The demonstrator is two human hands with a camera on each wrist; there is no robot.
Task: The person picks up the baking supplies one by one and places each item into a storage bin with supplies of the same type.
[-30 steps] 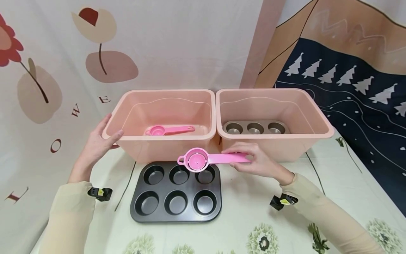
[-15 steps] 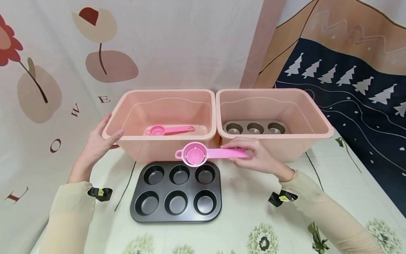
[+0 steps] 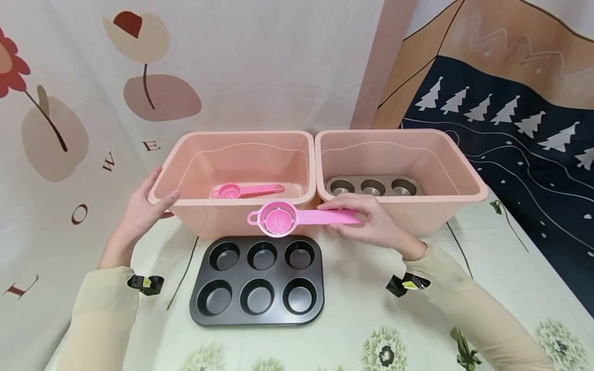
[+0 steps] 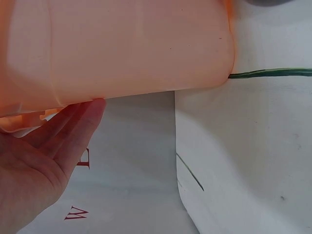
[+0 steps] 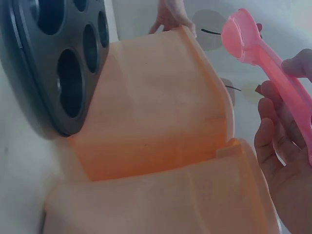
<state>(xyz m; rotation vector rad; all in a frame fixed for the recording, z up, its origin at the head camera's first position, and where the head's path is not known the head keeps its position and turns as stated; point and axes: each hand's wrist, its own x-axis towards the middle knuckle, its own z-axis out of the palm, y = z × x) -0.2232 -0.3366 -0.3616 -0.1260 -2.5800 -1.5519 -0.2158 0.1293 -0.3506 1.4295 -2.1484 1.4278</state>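
My right hand point(image 3: 366, 220) grips the handle of a pink egg separator point(image 3: 278, 219), thumb below and fingers above. Its round slotted cup points left, above the back edge of a dark muffin tin point(image 3: 257, 281) and before the left bin's front wall. In the right wrist view the egg separator point(image 5: 239, 36) is seen from the side. My left hand point(image 3: 144, 211) rests at the front left corner of the left pink bin point(image 3: 241, 202), fingers straight along its outside, thumb at the rim. Another pink egg separator point(image 3: 230, 191) lies inside that bin.
A right pink bin point(image 3: 408, 199) stands against the left one, with a brownish muffin tin point(image 3: 373, 181) inside, partly hidden by the front wall. Behind both bins hangs a printed cloth point(image 3: 260, 67). A pale floral cloth point(image 3: 362, 304) covers the table.
My right hand has moved up and to the left with the egg separator, bringing its cup in front of the left bin's wall. My left hand stays at the bin's corner.
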